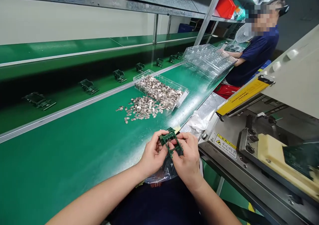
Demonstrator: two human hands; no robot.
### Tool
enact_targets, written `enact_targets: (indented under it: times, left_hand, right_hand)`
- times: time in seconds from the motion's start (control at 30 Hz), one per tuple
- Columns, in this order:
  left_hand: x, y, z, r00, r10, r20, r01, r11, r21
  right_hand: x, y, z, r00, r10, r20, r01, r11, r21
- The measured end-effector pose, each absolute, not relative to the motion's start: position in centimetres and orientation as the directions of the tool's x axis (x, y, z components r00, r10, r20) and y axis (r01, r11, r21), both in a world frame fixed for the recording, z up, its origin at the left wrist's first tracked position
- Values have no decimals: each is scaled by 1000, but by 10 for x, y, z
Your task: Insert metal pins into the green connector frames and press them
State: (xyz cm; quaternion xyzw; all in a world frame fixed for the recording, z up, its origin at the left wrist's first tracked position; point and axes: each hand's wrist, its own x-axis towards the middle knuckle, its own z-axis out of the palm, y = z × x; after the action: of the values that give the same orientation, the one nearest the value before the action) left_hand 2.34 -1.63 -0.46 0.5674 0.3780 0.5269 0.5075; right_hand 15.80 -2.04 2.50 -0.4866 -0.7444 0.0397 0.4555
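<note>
Between both hands, near the table's front edge, is a dark green plastic frame [171, 137] with openings in it. My left hand [154, 152] grips its left side between thumb and fingers. On its right side, my right hand [188, 157] is closed round the edge, thumb pressed towards the middle. Whether a small part sits under the fingertips is hidden. Beyond the hands lies a loose heap of small silvery metal pieces [144, 108]. Behind it a clear plastic tray [183, 99] is filled with more of the same pieces.
Several similar green frames [89, 86] stand spaced along the belt [67, 95] behind a metal rail. Clear stacked trays [208, 60] lie further back, by a co-worker [261, 49]. At right stands a machine with a yellow bar [245, 95] and hand-injury warning label [225, 146].
</note>
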Motion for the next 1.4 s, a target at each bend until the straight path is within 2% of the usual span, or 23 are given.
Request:
enact_targets:
  times: [0.13,0.23,0.3,0.4,0.47,0.53,0.6,0.67,0.73,0.83,0.9,0.93,1.0,1.07,1.13,1.17,1.2,1.33,1.4]
  left_hand:
    - [24,-18,-3,174,957,232,-105,-216,971]
    - [24,-19,-3,170,954,246,-102,-231,967]
    - [25,-21,-3,171,954,248,-104,-233,967]
    - [25,-24,-3,182,954,237,-107,-220,970]
    - [25,-24,-2,192,957,218,-89,-204,975]
    - [25,-22,0,181,965,191,-45,-186,981]
    - [26,-19,3,179,969,168,18,-174,985]
    - [29,-18,9,253,956,150,94,-179,979]
    - [35,-19,20,398,909,125,167,-205,964]
    - [51,-14,37,617,784,69,220,-255,942]
    - [74,2,48,729,683,47,200,-278,940]
    - [91,11,54,768,638,57,176,-296,939]
    - [137,26,68,812,568,135,116,-382,917]
    - [191,32,82,811,515,277,54,-538,841]
    - [241,34,93,800,454,392,22,-675,737]
    - [262,35,96,806,429,408,21,-709,705]
    - [280,36,99,817,417,397,28,-718,696]
    - [318,40,101,843,465,271,97,-626,773]
    - [322,40,102,829,494,261,86,-573,815]
  right_hand:
    - [158,-23,26,-106,773,626,686,512,-517]
    - [158,-25,23,-40,824,564,609,468,-640]
    - [158,-26,19,37,881,472,481,398,-781]
    - [158,-25,11,105,950,295,188,272,-944]
    - [162,-25,9,92,972,218,18,217,-976]
    - [172,-26,11,29,980,199,-65,200,-978]
    - [188,-29,20,-81,965,248,-33,246,-969]
    - [209,-34,34,-200,924,325,98,349,-932]
    - [230,-43,52,-298,870,393,216,463,-860]
    - [264,-62,75,-333,796,505,266,593,-760]
    - [291,-77,83,-232,789,568,303,614,-729]
    - [306,-86,85,-124,802,585,325,589,-740]
    - [336,-106,84,217,754,620,337,538,-773]
    - [364,-127,81,589,512,625,352,534,-769]
    - [388,-142,78,786,221,578,405,523,-750]
    - [397,-148,76,822,143,552,421,500,-757]
    - [406,-153,75,839,119,532,424,471,-774]
    - [427,-162,72,828,249,502,413,335,-847]
    - [434,-162,73,816,289,501,428,280,-859]
